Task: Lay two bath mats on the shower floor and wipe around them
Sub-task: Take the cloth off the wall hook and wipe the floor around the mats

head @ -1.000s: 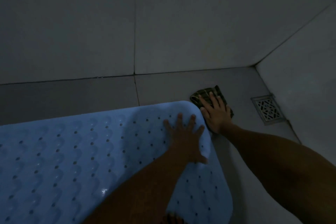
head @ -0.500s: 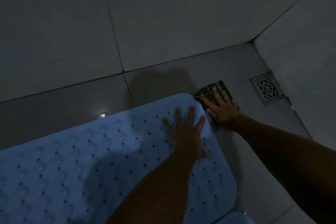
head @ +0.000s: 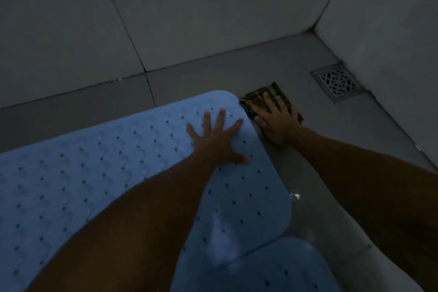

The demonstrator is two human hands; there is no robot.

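Note:
A light blue bath mat (head: 99,168) with rows of small holes lies flat on the grey shower floor (head: 315,173). A second blue mat (head: 279,270) shows at the bottom edge, tucked under the first mat's near corner. My left hand (head: 215,140) rests flat, fingers spread, on the first mat near its far right corner. My right hand (head: 275,121) presses a dark green folded cloth (head: 256,99) onto the floor just beside that corner.
A square metal drain grate (head: 337,82) sits in the floor near the right wall. Grey tiled walls (head: 166,12) meet in the corner behind the mat. A wet glint shows on the floor right of the mat.
The view has shifted, bringing the second mat's corner into sight at the bottom. My right hand with the cloth stays at the mat's far corner, and my left hand stays flat on the mat.

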